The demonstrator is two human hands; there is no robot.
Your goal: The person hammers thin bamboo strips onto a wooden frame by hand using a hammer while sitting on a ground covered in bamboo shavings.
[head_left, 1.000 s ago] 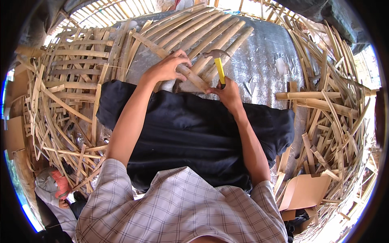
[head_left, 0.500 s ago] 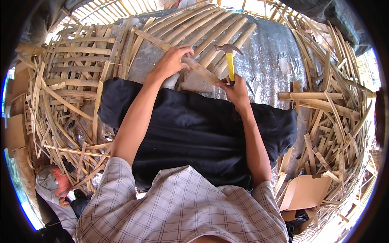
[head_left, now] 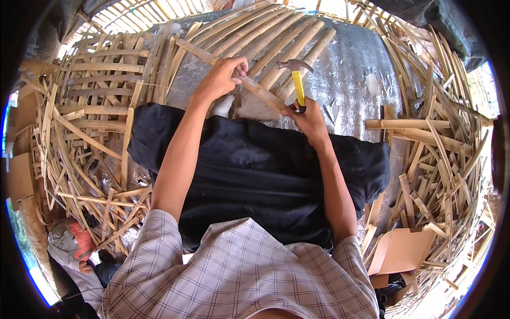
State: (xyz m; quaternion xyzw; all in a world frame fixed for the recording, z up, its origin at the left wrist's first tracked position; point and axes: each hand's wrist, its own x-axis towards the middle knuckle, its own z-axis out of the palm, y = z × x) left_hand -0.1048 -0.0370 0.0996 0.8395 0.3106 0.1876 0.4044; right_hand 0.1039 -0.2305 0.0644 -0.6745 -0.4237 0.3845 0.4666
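I see the left hand (head_left: 223, 78) gripping a straight, pale-brown bamboo strip (head_left: 261, 93) slanting across the slats' (head_left: 300, 48) near ends; the right hand (head_left: 309, 118) holds a yellow-handled hammer (head_left: 298, 85) against its tip.

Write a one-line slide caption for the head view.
Left hand holds a bamboo strip crossing bamboo slats; right hand holds the strip's near end and a yellow-handled claw hammer.

Slatted wall (head_left: 142, 16): upper left, bright light through its gaps
Dark sheeting (head_left: 438, 21): upper right corner
Floor sheet (head_left: 353, 69): shiny grey, upper centre
Light: white glare at lower left and right edges
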